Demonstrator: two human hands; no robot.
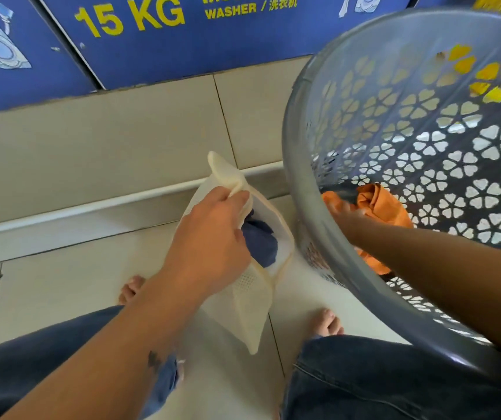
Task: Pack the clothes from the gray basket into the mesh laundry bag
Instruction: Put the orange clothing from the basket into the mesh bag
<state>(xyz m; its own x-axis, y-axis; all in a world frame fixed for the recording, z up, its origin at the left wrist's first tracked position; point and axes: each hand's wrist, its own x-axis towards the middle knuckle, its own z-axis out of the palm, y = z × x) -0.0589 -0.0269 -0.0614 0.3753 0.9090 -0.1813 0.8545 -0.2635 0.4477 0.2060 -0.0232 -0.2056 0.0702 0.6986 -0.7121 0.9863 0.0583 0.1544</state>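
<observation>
I've got the left hand (209, 237) pinching the rim of the mesh laundry bag (243, 292), holding its mouth open over the floor between my knees. A dark blue garment (259, 241) already sits inside, showing through the opening. Over at three o'clock from the bag, the gray basket (319, 207) is tipped toward me, and my right hand (346, 215) is down in it, on the orange garment (385, 207) at the bottom; the rim hides the fingers, so I cannot tell how firmly it grips. I'd call this mid-pack: fetching the next piece. Next move wants a solid grab, a lift over the rim, then across to nine o'clock into the open mouth.
</observation>
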